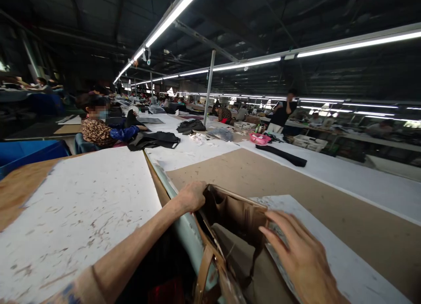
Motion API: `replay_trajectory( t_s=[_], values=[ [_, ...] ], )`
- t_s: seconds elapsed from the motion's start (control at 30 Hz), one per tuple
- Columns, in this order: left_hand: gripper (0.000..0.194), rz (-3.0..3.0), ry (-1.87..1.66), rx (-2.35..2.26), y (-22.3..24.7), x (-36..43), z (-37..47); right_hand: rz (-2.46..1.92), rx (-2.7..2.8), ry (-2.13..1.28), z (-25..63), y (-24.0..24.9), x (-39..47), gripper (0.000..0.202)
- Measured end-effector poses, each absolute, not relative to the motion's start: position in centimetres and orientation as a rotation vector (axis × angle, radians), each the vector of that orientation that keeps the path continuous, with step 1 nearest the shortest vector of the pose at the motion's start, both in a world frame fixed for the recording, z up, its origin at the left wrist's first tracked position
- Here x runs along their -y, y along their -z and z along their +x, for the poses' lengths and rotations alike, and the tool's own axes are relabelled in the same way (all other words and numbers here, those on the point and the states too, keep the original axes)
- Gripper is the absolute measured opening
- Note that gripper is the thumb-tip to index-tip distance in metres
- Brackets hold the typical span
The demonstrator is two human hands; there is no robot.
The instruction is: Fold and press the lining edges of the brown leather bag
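Observation:
A brown bag (pixel 235 227) with its mouth open stands at the near edge of the worktable, a tan strap (pixel 204 269) hanging from its front. My left hand (pixel 191 196) grips the far left rim of the bag's opening. My right hand (pixel 296 251) rests on the right rim, fingers spread over the edge and reaching into the opening. The inside of the bag is dark, and I cannot see anything in it.
A white scuffed sheet (pixel 82 212) covers the table to the left; brown board (pixel 296 181) lies beyond the bag. Black cloth pieces (pixel 154 139) and a pink tray (pixel 259 139) sit farther back. A seated person (pixel 98 126) works at left, another person (pixel 283 113) stands at right.

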State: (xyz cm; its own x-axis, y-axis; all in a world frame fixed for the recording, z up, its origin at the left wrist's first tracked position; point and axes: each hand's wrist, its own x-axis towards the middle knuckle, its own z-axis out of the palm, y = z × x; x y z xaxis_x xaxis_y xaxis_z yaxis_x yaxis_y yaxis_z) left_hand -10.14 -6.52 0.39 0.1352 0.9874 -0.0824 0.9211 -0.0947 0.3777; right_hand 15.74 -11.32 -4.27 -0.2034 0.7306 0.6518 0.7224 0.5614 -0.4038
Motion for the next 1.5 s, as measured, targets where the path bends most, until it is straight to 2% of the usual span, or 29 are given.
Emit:
replay_trajectory(
  t_s=[0.07, 0.1, 0.17, 0.23, 0.33, 0.5, 0.67, 1.13, 1.5],
  values=[
    [0.036, 2.163, -0.192, -1.821, -0.6, 6.9, -9.3, -1.219, 2.001, 0.280, 15.0, 3.2, 11.2, 0.044],
    [0.036, 2.188, -0.161, -1.815, -0.7, 7.1, -8.9, -1.311, 2.047, 0.272, 14.7, 3.1, 10.9, 0.050],
    [0.036, 2.213, -0.118, -1.820, -0.8, 7.4, -8.6, -1.534, 2.139, 0.031, 14.6, 3.5, 10.4, 0.053],
    [0.037, 2.220, -0.093, -1.806, -0.9, 7.6, -8.6, -1.659, 2.193, -0.233, 14.9, 4.1, 10.0, 0.044],
    [0.041, 2.248, -0.051, -1.758, -1.1, 7.6, -9.6, -1.572, 2.240, -0.420, 15.8, 4.0, 9.4, 0.017],
    [0.060, 2.333, -0.171, -1.570, -1.0, 7.0, -12.0, -1.295, 2.235, -0.741, 17.4, 2.2, 7.0, 0.020],
    [0.052, 2.161, -0.274, -1.173, -0.8, 6.8, -13.2, -1.188, 2.186, -1.053, 17.5, 2.0, 4.4, 0.017],
    [0.028, 1.835, -0.375, -1.104, -0.3, 5.5, -12.4, -1.099, 1.999, -1.109, 17.6, 4.5, 4.2, 0.025],
    [0.029, 1.738, -0.389, -1.109, -0.1, 5.9, -12.8, -1.026, 2.002, -1.020, 17.2, 5.2, 4.8, 0.032]
  ],
)
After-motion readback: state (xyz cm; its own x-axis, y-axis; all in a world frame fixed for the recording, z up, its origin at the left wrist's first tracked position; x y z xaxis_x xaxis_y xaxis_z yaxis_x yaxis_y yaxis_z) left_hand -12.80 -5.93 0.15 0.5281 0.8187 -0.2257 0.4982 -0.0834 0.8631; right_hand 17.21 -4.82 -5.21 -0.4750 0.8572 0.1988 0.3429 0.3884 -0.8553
